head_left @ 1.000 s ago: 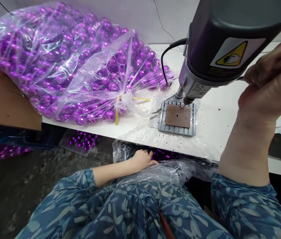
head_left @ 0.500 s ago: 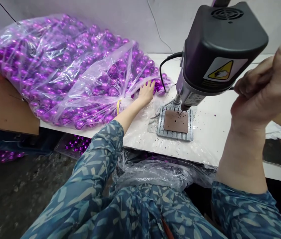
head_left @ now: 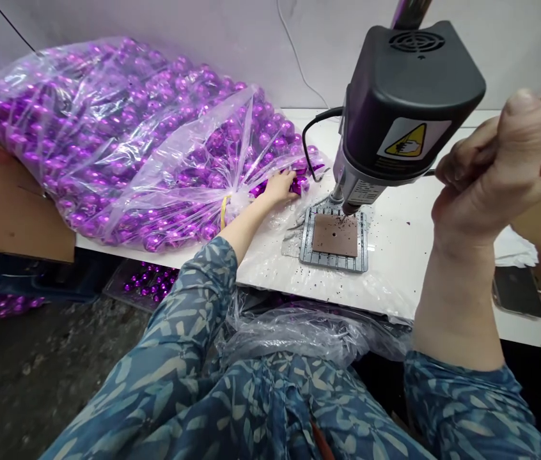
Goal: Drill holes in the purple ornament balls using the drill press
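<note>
My left hand (head_left: 282, 186) reaches to loose shiny purple balls (head_left: 300, 184) beside the tied neck of a big clear bag of purple balls (head_left: 155, 128); its fingers curl over a ball, partly hidden. At the right, my right hand (head_left: 495, 160) is closed round the lever of a black drill press (head_left: 419, 83). The drill's tip hangs just above a brown board (head_left: 336, 234) with a small hole. That board lies on a grey slotted base plate (head_left: 305, 250), with dark shavings scattered over it.
Clear plastic (head_left: 294, 332) hangs at the front edge of the white table (head_left: 395, 255). A phone (head_left: 518, 291) and white tissue (head_left: 515, 248) lie at the right. Cardboard (head_left: 11, 191) stands at the left, and a tray of purple balls (head_left: 150, 281) sits lower down.
My left hand has drawn back slightly toward me, its fingers more curled among the balls. My right hand still holds the lever. The view has shifted a little.
</note>
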`<state>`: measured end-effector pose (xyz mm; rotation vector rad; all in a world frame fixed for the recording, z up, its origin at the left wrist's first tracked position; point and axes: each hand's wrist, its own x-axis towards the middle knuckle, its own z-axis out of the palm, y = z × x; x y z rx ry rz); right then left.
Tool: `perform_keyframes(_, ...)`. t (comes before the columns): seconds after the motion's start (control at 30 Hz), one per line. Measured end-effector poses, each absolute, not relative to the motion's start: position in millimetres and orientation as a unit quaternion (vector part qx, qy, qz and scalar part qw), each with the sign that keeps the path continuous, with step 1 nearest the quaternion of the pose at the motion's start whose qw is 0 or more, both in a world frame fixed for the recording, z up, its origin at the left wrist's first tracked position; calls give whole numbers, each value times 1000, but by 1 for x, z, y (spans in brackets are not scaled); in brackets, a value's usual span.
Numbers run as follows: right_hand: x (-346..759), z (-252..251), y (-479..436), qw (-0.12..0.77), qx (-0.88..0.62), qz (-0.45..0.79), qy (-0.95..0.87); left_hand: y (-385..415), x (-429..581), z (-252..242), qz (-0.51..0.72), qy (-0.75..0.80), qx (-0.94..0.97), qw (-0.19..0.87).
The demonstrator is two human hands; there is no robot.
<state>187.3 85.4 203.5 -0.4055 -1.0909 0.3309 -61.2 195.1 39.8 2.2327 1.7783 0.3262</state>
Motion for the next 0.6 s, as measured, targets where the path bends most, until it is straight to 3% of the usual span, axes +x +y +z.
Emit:
perform_keyframes(0.13,188,202,88,825,-180,140,-516,152,-80,36,91,639,751,140)
perform_keyframes(0.23,190,200,91,824,-175,140,-521,126,-96,35,157,629,737,193)
perform_keyframes(0.4,193,199,96,821,-193,138,-519,95,-101,38,393,500,602,483)
perform_keyframes(0.5,191,199,97,828,-194,137,-507,76,-87,40,401,441,518,614)
perform_keyframes(0.6,188,200,95,836,-160,161,-500,63,-65,38,378,432,508,642)
